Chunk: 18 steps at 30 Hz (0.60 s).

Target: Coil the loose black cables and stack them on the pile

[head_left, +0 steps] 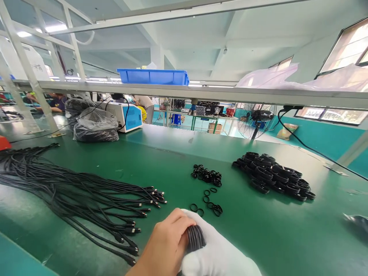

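A coiled black cable is gripped between both my hands above the front of the green table. My bare left hand has its fingers closed on the coil's left side. Around the right side of the coil, my white-gloved right hand is closed, with the thumb below. Just beyond the hands lie loose black rings and a small heap of more rings. Straight black cables spread across the left of the table, their metal plugs toward the middle. A pile of coiled cables sits at the right.
At the back left, a bagged black bundle stands beside a blue-and-white machine. Over the table's far edge runs a shelf bearing a blue tray. A fan stands behind. Something in clear plastic lies at the right edge.
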Motion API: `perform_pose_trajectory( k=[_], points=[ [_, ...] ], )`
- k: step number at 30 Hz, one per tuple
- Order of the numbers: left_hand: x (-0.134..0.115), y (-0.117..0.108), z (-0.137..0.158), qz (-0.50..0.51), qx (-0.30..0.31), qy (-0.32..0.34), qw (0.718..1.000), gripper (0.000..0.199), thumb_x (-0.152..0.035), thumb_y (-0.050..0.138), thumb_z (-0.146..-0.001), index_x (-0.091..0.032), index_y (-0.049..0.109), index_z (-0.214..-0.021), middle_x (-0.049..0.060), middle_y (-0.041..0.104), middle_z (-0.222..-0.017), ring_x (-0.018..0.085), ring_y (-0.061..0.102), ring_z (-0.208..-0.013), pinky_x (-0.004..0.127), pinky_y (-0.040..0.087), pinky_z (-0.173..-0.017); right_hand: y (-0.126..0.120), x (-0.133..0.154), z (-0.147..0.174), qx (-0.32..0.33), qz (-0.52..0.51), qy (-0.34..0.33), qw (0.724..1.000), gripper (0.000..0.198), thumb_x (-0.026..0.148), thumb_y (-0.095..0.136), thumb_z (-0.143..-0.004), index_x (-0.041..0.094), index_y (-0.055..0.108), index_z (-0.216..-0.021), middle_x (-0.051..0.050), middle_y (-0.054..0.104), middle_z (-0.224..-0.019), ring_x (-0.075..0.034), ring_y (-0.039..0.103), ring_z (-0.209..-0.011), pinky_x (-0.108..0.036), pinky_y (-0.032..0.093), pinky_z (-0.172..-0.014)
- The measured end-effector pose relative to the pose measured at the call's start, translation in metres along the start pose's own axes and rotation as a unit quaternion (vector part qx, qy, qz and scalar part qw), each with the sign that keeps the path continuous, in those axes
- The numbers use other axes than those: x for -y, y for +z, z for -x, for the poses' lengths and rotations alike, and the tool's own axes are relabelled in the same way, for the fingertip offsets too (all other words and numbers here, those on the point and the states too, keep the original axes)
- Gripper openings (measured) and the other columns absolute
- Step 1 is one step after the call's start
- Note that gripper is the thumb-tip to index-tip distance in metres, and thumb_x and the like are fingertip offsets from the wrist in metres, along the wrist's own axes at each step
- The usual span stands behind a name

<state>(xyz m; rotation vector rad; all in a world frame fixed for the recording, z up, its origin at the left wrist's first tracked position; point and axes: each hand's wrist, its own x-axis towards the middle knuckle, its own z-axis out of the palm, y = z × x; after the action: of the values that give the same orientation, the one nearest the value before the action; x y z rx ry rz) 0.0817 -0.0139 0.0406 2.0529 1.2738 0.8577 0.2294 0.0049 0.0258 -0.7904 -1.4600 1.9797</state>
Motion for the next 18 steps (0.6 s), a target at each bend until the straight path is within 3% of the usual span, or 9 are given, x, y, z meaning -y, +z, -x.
perform_pose_trajectory(
  k=[5,10,14,18],
  points=[
    [-0.003,-0.004,-0.007,0.072,0.017,-0.12,0.99,0.026,-0.018,0.045,-0.081,-0.025,0.056,-0.104,-0.003,0.058,-0.075,0.013,0.056,-0.067,0.022,0.043,-0.062,0.002,0.007,0.001,0.035,-0.092,0.055,0.994,0.042,0.031,0.075,-0.054,0.011,0.06,-0.087,-0.004,0.06,-0.069,-0.015,0.059,-0.061,-0.03,0.05,-0.059],
    [0.002,0.003,-0.012,0.196,0.037,-0.204,0.959,0.012,-0.026,0.051,-0.076,-0.02,0.051,-0.087,-0.006,0.053,-0.063,0.011,0.051,-0.049,0.021,0.039,-0.047,-0.002,-0.004,0.002,-0.003,-0.096,0.049,0.994,0.036,0.035,0.074,-0.055,0.008,0.064,-0.077,-0.006,0.061,-0.069,-0.016,0.06,-0.062,-0.028,0.051,-0.057],
    [0.005,0.011,-0.014,0.091,0.02,-0.192,0.977,0.003,-0.022,0.05,-0.074,-0.021,0.05,-0.077,-0.006,0.054,-0.059,0.011,0.048,-0.053,0.021,0.034,-0.05,-0.001,-0.01,0.0,-0.002,-0.08,0.065,0.995,0.035,0.033,0.069,-0.06,0.008,0.064,-0.084,-0.006,0.062,-0.066,-0.014,0.06,-0.053,-0.027,0.05,-0.055],
    [-0.001,0.009,-0.021,-0.021,0.051,-0.208,0.977,0.008,-0.015,0.049,-0.07,-0.022,0.049,-0.073,-0.007,0.05,-0.053,0.012,0.043,-0.051,0.021,0.028,-0.048,0.001,-0.008,0.0,-0.005,-0.049,0.093,0.994,0.021,0.019,0.062,-0.06,0.01,0.064,-0.079,-0.004,0.061,-0.061,-0.012,0.059,-0.05,-0.022,0.049,-0.051]
  ],
)
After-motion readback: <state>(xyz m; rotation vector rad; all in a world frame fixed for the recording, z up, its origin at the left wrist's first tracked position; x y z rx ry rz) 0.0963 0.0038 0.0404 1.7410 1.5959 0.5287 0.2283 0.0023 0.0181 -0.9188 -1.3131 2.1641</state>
